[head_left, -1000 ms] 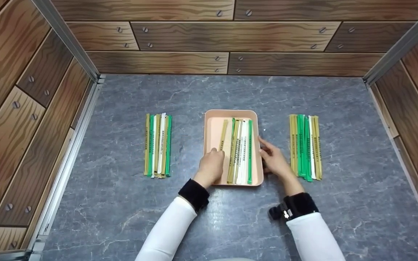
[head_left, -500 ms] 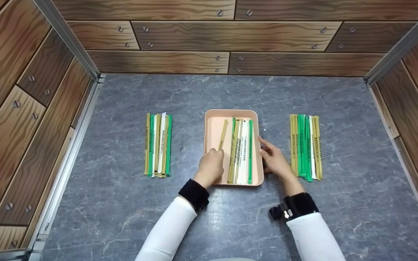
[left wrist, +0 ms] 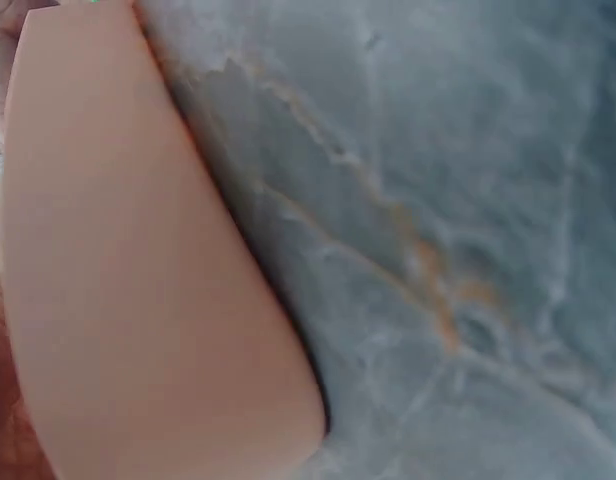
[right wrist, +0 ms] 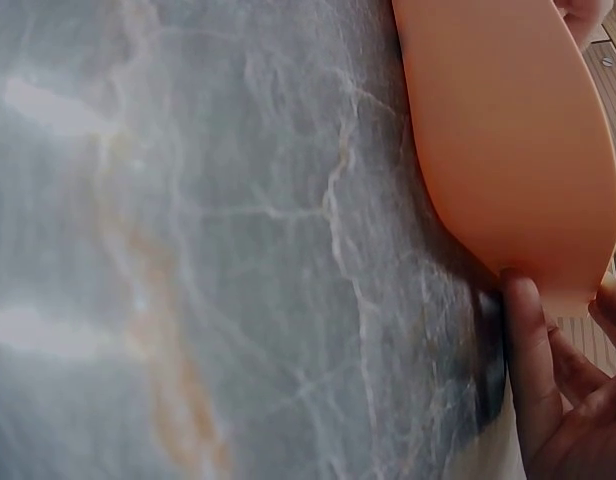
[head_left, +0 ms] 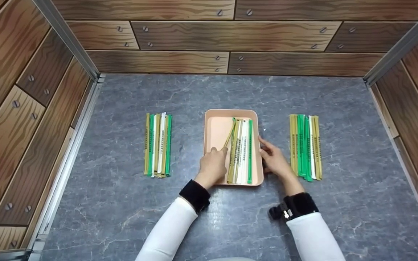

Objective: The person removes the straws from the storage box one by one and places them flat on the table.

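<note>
My left hand (head_left: 213, 166) reaches over the near left side of a pale pink tray (head_left: 210, 113) and pinches a long thin gold wrapped straw (head_left: 229, 136). This straw slants, its far end close to a row of gold, green and white wrapped straws (head_left: 244, 154) lying in the tray. Its near end is hidden by the hand. My right hand (head_left: 275, 158) rests its fairly straight fingers against the tray's outer right wall. In the right wrist view, fingertips (right wrist: 523, 300) touch the tray's outer wall (right wrist: 518, 140). The left wrist view mainly shows the tray wall (left wrist: 148, 260).
On the left lies a row of gold, green and white wrapped straws (head_left: 158, 145). Another such row (head_left: 305, 146) lies on the right. The grey marbled tabletop (head_left: 230, 228) is bounded by wood-patterned panels (head_left: 227, 36) at the back and both sides.
The gold straw in my left hand has swung right at its far end, toward the row in the tray. My left hand has shifted slightly right; my right hand stays put.
</note>
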The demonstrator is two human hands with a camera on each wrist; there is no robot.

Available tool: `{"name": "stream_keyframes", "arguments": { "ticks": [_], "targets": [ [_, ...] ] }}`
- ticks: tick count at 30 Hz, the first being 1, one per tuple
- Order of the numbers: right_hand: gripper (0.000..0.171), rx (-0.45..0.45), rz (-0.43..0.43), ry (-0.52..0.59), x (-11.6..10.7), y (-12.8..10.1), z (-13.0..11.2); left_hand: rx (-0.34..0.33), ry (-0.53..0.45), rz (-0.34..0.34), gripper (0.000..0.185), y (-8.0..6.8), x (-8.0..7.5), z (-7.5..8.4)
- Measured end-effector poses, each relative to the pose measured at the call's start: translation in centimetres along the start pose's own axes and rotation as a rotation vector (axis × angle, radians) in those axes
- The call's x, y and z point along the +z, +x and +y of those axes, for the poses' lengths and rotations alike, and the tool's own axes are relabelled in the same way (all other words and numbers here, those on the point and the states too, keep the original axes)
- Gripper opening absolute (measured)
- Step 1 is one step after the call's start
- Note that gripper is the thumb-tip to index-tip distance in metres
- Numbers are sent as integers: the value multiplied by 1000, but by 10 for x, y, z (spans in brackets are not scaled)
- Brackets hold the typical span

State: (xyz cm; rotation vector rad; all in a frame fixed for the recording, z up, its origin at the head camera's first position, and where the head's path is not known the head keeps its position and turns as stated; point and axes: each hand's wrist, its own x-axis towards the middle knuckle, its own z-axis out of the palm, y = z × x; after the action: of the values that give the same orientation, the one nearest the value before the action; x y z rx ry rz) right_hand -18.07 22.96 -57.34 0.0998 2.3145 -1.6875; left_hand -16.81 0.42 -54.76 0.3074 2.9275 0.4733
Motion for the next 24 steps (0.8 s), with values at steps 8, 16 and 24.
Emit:
{"name": "stream_keyframes", "arguments": {
  "ticks": [8,16,24],
  "targets": [
    [53,14,-7,6,0,0,1,22,-106,63,59,-8,-17,-1],
    [52,26,-2,-12,1,0,0,48,-200,188,64,-20,-37,-17],
    [52,29,7,-17,0,1,0,51,-219,341,56,-28,-48,-46]
  ]
}}
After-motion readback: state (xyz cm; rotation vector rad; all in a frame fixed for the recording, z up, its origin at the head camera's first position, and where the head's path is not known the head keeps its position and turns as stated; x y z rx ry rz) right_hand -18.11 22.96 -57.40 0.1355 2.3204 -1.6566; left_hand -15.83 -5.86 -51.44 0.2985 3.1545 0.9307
